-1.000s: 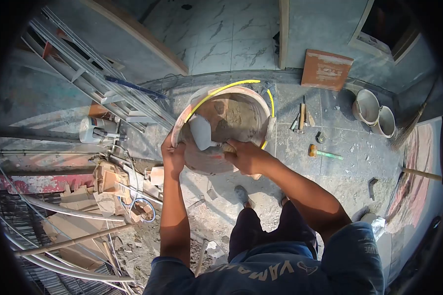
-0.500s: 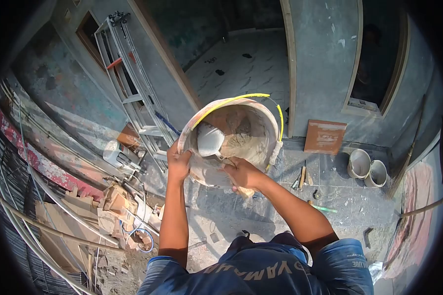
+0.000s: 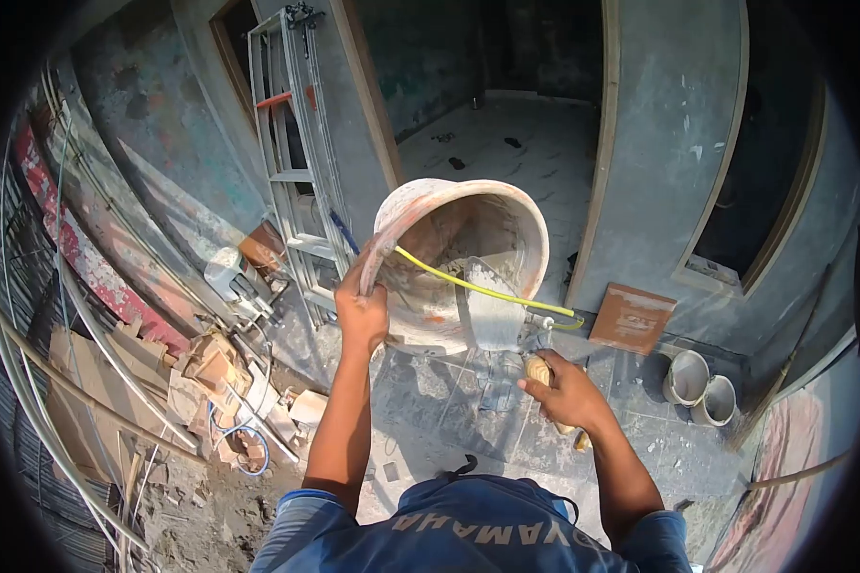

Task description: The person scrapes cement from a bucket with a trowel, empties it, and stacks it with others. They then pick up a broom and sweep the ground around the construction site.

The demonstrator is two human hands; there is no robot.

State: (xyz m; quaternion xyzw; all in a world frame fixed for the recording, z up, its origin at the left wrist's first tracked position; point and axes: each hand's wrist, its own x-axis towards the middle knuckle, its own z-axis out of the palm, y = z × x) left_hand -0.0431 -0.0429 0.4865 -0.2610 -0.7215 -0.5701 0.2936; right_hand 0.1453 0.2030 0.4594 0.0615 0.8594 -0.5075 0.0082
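A pale, mortar-smeared bucket [image 3: 420,320] is tilted in front of me, its mouth turned toward me. My left hand [image 3: 361,320] is closed on the left side of its rim. In my right hand [image 3: 571,390], low and right of the bucket, is a trowel [image 3: 493,310], held by its pale handle. The trowel's whitish blade overlaps the lower right rim at the bucket's mouth. Across the opening hangs the bucket's yellow-sleeved bail [image 3: 487,289]. Greyish residue coats the inside of the bucket; the bottom is partly shaded.
An aluminium ladder [image 3: 301,177] leans on the wall left of the doorway. Two small buckets [image 3: 686,378] and a brown tile [image 3: 633,316] stand at the right wall. Cardboard scraps [image 3: 215,368], rubble and long poles [image 3: 96,420] lie to the left.
The trowel has come from inside the bucket to its lower right rim, as my right hand moved right and down. The bucket has tipped further, and its bail has swung across the mouth.
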